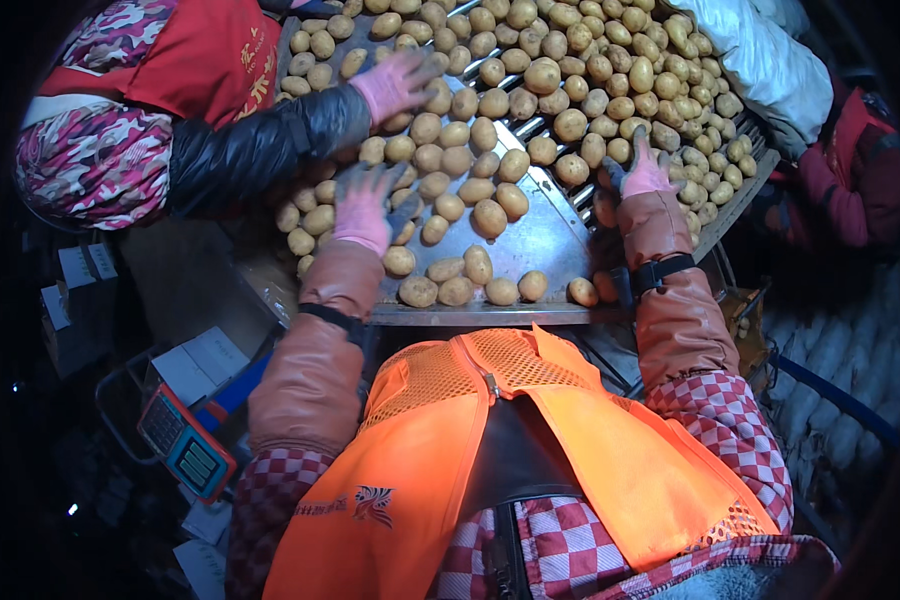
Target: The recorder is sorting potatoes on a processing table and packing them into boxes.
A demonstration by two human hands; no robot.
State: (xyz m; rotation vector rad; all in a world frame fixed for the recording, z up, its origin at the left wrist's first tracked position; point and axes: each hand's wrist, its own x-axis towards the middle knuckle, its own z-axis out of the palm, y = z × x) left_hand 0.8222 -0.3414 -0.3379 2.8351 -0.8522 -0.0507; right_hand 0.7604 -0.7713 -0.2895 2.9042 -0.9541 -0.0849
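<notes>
Many potatoes [489, 217] lie over a metal sorting table [547, 244] and the slatted rollers [529, 129] beyond it. My left hand [366, 206], in a pink glove with dark fingertips, rests palm down on potatoes at the table's left part, fingers apart. My right hand [646, 171], gloved alike, reaches over the potatoes by the rollers at the right, fingers spread; whether it touches one is hard to tell. A short row of potatoes [502, 292] lies along the near edge, between my forearms. Neither hand is closed round a potato.
A co-worker's pink-gloved hand [397, 84] reaches over the potatoes from the left, close beyond my left hand. Another person [851, 169] is at the far right. A white sack [769, 64] lies at the back right. Cardboard boxes [201, 364] and a digital scale [186, 442] stand lower left.
</notes>
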